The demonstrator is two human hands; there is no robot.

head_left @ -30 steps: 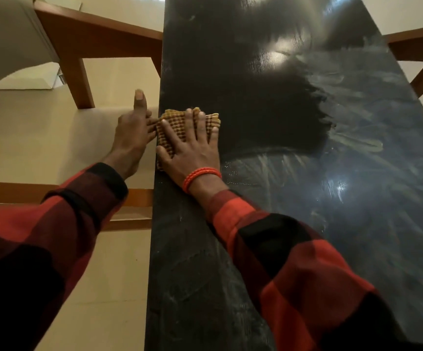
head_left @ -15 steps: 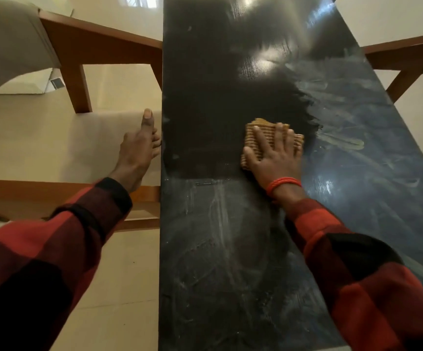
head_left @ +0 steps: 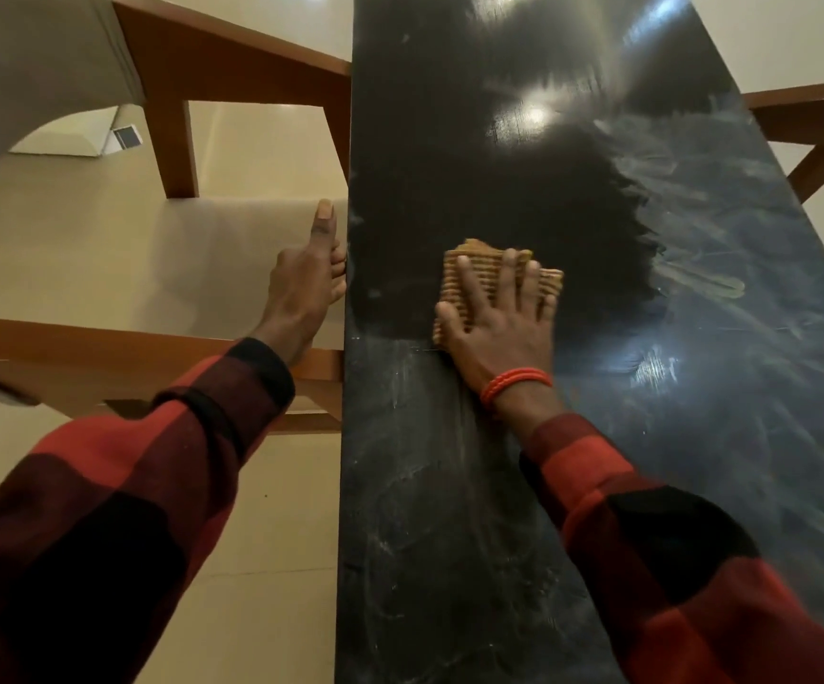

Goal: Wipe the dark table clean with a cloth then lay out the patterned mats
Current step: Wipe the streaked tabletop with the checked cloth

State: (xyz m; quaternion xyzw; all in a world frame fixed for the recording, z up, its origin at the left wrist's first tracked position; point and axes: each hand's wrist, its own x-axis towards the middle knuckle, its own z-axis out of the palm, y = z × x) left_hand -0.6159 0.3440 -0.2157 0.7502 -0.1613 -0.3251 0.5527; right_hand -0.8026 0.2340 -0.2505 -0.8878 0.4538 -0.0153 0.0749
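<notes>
The dark surface [head_left: 449, 535] runs up the middle of the frame, dusty and smeared low down and at right, clean black higher up. At centre the right hand [head_left: 496, 328] presses the cloth [head_left: 479, 269] flat with spread, straight fingers. At the surface's left edge the left hand [head_left: 309, 283] curls its fingers, thumb up. Chairs [head_left: 232, 81] stand upper left.

The cloth [head_left: 499, 283] lies on the desk [head_left: 449, 535] under the right hand [head_left: 496, 328] — the left hand [head_left: 306, 293] sits at the desk's left edge, chair [head_left: 178, 106] beyond.
</notes>
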